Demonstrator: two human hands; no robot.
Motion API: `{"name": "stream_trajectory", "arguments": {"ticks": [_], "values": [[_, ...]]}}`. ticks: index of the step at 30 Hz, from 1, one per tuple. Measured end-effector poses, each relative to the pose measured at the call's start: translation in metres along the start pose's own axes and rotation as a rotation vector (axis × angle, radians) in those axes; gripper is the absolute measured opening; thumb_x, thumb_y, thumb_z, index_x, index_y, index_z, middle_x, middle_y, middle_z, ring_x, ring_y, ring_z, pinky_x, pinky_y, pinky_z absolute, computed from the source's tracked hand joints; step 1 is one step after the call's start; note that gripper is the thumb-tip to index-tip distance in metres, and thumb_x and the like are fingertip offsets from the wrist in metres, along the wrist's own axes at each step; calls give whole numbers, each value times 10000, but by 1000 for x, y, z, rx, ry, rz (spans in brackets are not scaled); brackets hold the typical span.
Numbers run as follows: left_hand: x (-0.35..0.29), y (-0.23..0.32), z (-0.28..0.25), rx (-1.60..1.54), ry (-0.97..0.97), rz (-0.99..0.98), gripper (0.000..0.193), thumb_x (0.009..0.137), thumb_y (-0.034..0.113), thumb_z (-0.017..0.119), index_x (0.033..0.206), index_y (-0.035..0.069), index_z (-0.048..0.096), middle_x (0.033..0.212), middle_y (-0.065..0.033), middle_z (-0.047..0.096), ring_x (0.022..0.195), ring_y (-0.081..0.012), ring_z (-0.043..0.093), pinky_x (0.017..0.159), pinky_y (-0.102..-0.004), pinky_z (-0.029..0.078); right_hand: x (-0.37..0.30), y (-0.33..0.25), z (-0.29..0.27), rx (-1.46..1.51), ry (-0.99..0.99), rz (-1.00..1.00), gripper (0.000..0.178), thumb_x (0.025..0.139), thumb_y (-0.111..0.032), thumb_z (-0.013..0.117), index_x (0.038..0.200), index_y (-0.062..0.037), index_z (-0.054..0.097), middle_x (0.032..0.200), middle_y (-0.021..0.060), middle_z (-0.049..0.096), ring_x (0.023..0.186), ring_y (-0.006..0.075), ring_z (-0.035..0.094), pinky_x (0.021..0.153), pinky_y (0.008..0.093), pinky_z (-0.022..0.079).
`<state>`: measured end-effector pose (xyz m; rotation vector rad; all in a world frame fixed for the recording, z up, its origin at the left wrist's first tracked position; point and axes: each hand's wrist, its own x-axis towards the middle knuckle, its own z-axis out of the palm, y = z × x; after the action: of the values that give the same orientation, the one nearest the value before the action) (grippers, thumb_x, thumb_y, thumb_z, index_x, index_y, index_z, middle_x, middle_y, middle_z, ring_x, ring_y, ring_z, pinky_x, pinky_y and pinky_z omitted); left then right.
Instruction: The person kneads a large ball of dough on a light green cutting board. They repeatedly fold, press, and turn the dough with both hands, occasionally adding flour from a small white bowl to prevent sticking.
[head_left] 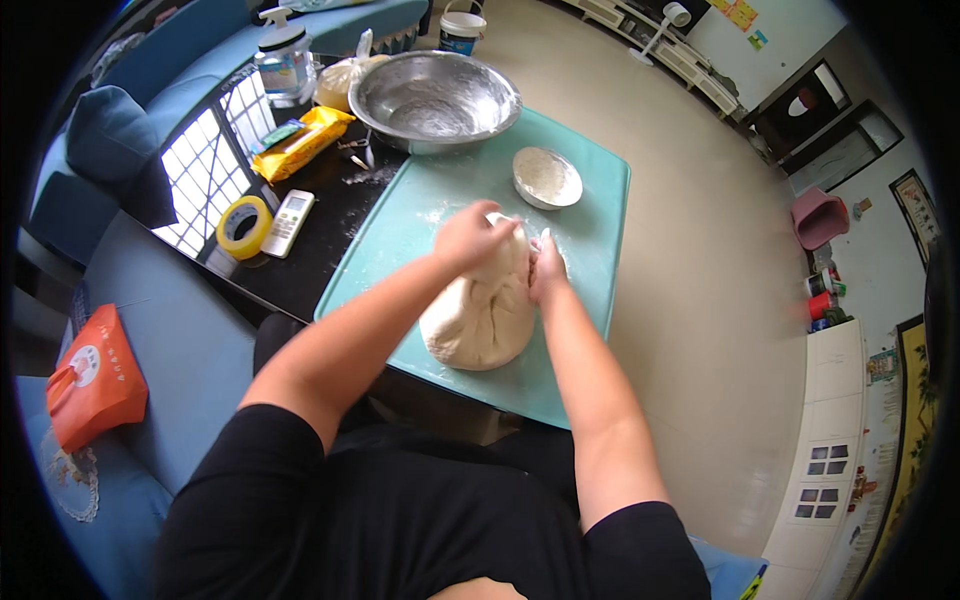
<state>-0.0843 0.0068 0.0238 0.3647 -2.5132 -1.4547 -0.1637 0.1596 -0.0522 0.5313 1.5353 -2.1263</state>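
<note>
A large lump of pale dough [476, 322] lies on a teal board [592, 235], its near part rounded and creased, its far part drawn narrow. My left hand [474, 238] is closed on the far end of the dough, fingers curled over its top. At the dough's right side my right hand [546, 268] is closed on its edge, with white flour on the fingertips. The palms and the dough's far underside are hidden. Just beyond my hands stands a small metal bowl [547, 180] of flour, and loose flour is smeared on the board around it.
A big floury metal bowl [437, 105] sits at the board's far left corner. On the black table [325, 215] are a yellow packet [303, 143], a roll of yellow tape [244, 227], a white remote [289, 224] and a pump jar [285, 65]. A blue sofa [165, 300] borders the left.
</note>
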Motion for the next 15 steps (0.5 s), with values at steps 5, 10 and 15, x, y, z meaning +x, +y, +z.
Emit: {"name": "stream_trajectory", "arguments": {"ticks": [5, 10, 15], "values": [[-57, 2, -23, -179, 106, -54, 465, 832, 417, 610, 1123, 54, 615, 841, -147, 643, 809, -318, 610, 768, -383, 476, -65, -39, 32, -310, -319, -120, 532, 940, -517, 425, 1031, -29, 620, 986, 118, 641, 903, 204, 603, 813, 342, 477], [-83, -27, -29, 115, 233, 421, 264, 822, 240, 594, 986, 36, 628, 1094, -193, 544, 982, -315, 522, 868, -391, 417, -82, -9, 13, -922, -179, -948, 317, 857, -315, 597, 931, -8, 581, 979, 121, 570, 917, 232, 534, 824, 345, 436], [-88, -29, -17, 196, 70, 608, 339, 795, 205, 583, 1066, 13, 518, 1129, -192, 544, 1022, -387, 515, 911, -439, 402, -102, 33, 1, -987, -227, -1275, 486, 851, -211, 523, 1253, 17, 373, 1133, 240, 491, 1022, 400, 504, 907, 443, 414]]}}
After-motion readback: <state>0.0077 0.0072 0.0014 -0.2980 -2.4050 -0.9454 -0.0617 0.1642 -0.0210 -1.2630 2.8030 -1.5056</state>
